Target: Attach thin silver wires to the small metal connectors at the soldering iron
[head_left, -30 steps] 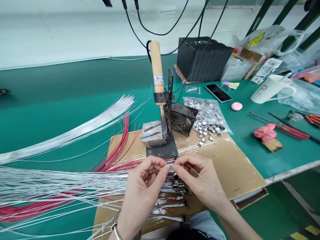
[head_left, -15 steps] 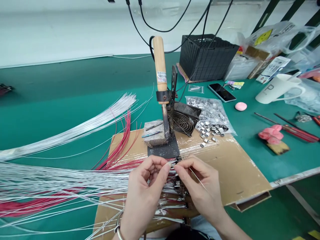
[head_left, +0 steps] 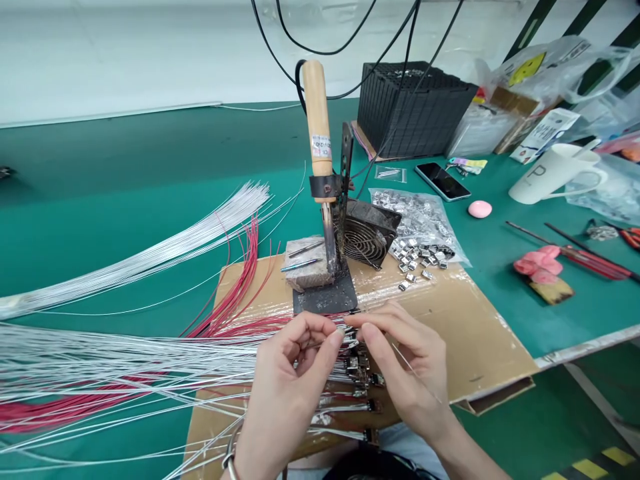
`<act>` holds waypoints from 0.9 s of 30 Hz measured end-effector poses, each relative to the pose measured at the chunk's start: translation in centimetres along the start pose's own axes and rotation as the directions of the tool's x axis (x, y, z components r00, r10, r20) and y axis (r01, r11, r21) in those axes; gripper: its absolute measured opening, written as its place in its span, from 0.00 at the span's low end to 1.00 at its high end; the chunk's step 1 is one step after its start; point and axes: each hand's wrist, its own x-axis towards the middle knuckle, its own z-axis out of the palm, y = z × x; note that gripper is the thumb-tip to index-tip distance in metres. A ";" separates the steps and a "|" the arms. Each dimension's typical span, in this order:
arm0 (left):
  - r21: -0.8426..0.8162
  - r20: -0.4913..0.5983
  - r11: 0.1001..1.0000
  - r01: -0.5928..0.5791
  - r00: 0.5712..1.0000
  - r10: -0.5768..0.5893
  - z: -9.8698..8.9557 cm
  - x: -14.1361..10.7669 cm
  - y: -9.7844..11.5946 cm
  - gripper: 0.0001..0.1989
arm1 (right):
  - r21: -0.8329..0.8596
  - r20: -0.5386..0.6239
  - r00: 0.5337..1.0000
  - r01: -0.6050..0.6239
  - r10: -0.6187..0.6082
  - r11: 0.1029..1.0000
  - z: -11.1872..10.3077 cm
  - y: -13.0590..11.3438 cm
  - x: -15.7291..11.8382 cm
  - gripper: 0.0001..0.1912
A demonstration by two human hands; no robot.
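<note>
Over the front of the cardboard sheet, my left hand [head_left: 295,380] is closed in a pinch. What lies between its thumb and forefinger is too small to make out. My right hand [head_left: 413,367] faces it, its fingers curled with a thin silvery wire [head_left: 404,358] running across the palm. Its forefinger tip is close to the left fingertips, and its thumb stands a little apart from the forefinger. White wires [head_left: 200,357] pass beneath the left hand to a row of small metal connectors [head_left: 360,367], partly hidden by both hands.
Behind my hands a wooden-handled soldering iron [head_left: 319,120] stands upright in its holder, beside a stone block [head_left: 305,277] and a small fan [head_left: 367,233]. A bag of connectors [head_left: 415,217] spills onto the cardboard [head_left: 480,333]. Farther right are a phone [head_left: 443,182] and a mug [head_left: 537,177].
The right thumb and forefinger have parted slightly, and the right hand has shifted a little to the right. My left hand keeps its pinch. The whole view has moved slightly.
</note>
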 end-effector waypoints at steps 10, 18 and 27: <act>0.002 -0.002 1.000 -0.005 1.000 0.005 0.2 -0.1 0.1 0.09 | 0.186 0.054 0.979 -0.204 0.197 0.961 -0.4 0.1 0.4 0.10; 0.012 -0.052 0.998 -0.065 0.996 0.066 0.4 -0.1 0.5 0.08 | 0.207 0.036 0.952 -0.306 0.306 0.929 0.0 0.5 0.1 0.06; 0.009 -0.059 0.997 -0.082 0.995 0.082 0.6 -0.3 0.0 0.09 | 0.195 -0.003 0.972 -0.229 0.234 0.954 0.3 0.0 0.1 0.07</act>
